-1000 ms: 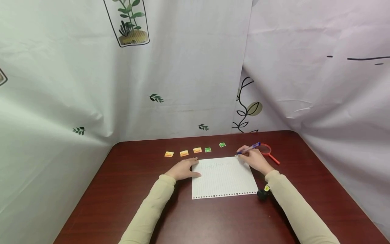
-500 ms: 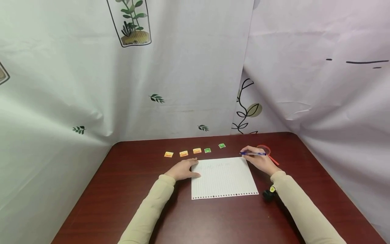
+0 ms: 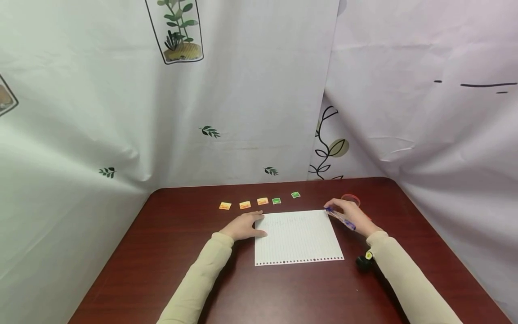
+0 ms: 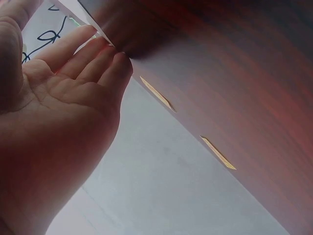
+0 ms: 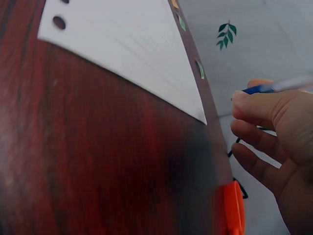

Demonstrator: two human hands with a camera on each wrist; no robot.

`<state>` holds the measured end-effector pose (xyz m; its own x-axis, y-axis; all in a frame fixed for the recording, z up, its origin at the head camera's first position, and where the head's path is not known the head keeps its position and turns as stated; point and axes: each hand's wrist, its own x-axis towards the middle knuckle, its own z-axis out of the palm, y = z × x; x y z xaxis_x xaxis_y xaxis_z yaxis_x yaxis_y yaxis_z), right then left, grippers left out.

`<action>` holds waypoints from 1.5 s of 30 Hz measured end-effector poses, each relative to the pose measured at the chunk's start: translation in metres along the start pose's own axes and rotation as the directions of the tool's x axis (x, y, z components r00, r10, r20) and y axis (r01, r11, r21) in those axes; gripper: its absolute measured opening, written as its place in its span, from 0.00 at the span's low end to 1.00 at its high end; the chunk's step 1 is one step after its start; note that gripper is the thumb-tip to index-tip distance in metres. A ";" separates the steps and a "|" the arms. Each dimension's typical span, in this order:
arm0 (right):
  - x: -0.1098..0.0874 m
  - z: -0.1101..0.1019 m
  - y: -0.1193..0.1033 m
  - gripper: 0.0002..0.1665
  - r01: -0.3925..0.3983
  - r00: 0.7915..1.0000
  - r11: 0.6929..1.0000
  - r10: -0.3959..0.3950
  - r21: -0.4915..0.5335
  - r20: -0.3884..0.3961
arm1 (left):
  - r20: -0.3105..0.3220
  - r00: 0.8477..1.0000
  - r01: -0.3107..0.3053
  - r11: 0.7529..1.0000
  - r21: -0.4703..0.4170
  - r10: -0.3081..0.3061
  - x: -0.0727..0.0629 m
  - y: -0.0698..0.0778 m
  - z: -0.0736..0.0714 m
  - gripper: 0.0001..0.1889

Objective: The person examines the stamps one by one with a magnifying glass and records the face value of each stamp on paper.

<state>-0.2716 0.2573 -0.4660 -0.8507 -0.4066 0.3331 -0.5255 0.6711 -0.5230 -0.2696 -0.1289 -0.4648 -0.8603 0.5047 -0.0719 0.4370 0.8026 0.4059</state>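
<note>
A lined sheet of paper lies on the table with its punched holes along the near edge. Faint handwriting runs along its far edge. My left hand rests on the sheet's left edge, thumb and fingers spread apart; the left wrist view shows the palm and extended fingers. Beyond the sheet's far right corner, my right hand pinches a blue pen between thumb and fingers. In the right wrist view the pen is blurred and held above the table, apart from the paper.
Orange cards and green cards lie in a row behind the sheet. A red magnifying glass lies behind my right hand, partly covered by it. The dark wooden table meets a white printed curtain.
My right hand has moved right, away from the sheet's far edge. The pen's rear end has swung from pointing up and right to down and right. My left hand stays in place.
</note>
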 end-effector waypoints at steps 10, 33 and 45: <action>-0.009 -0.003 0.009 0.13 -0.081 0.997 0.997 0.081 -0.019 0.010 | -0.001 1.000 0.009 1.000 -0.001 -0.009 0.000 0.001 0.000 0.39; -0.017 -0.002 0.014 0.14 -0.047 0.997 0.996 0.051 -0.071 0.056 | -0.009 1.000 0.012 1.000 -0.027 -0.012 -0.002 0.003 -0.001 0.38; -0.023 -0.001 0.011 0.13 -0.083 0.994 0.995 0.086 -0.060 0.066 | -0.002 1.000 0.015 1.000 -0.021 -0.015 -0.005 0.005 0.001 0.38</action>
<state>-0.2581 0.2744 -0.4787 -0.8918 -0.3871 0.2342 -0.4519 0.7384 -0.5005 -0.2633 -0.1272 -0.4638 -0.8673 0.4919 -0.0763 0.4184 0.8033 0.4238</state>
